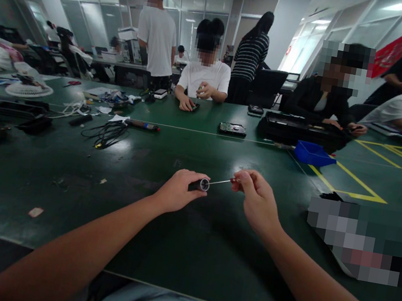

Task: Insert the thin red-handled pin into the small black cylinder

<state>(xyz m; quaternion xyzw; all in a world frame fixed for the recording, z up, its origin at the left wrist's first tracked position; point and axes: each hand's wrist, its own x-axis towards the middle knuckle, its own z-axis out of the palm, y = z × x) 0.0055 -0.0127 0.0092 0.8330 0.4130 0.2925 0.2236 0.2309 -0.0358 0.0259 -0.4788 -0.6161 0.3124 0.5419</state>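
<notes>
My left hand is closed round a dark cylinder whose round, silvery-rimmed end faces right, toward my other hand. Between thumb and fingers, my right hand grips a screwdriver by its reddish handle, most of which the fingers cover. Its thin metal shaft slants down to the left, and the tip meets the cylinder's open end; how deep it reaches I cannot tell. Both hands are held above the green table.
A blue bin and a long black casing stand at the back right. Ahead lies a circuit-board device. Black cables and a fan are on the left. Across the table sits a person in white.
</notes>
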